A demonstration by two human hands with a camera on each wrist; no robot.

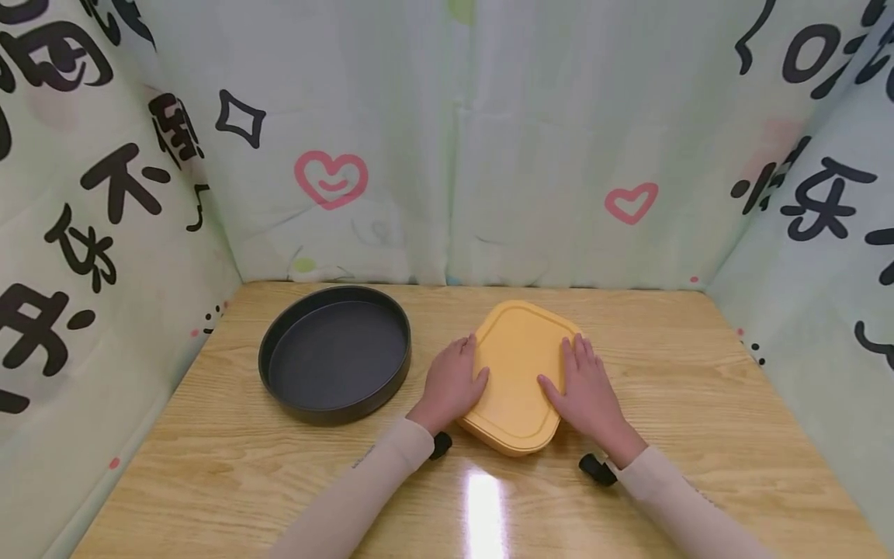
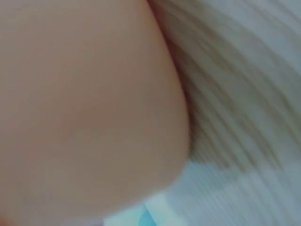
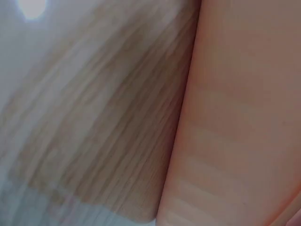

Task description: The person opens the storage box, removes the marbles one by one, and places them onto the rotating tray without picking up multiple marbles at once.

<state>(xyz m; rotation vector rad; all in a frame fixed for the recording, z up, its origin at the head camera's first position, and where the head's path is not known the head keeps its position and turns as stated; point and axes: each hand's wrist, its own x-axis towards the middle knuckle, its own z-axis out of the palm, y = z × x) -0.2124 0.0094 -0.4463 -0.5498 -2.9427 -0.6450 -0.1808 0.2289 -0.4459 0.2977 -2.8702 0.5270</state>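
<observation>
A yellow-orange rectangular box (image 1: 518, 376) with rounded corners and a flat lid lies at a slant on the table in the head view. My left hand (image 1: 450, 386) rests along its left edge, the fingers pointing forward and the thumb over the lid. On the opposite edge, my right hand (image 1: 589, 388) touches the lid with straight fingers and its thumb reaching inward. Whatever the box contains is hidden. Both wrist views are blurred, each largely filled by a close, smooth surface beside wood grain.
Left of the box stands a round dark grey pan (image 1: 335, 353) with a low rim. The wooden table (image 1: 698, 404) meets white printed curtains (image 1: 391, 101) at its back and sides. Light reflects off the table's near part.
</observation>
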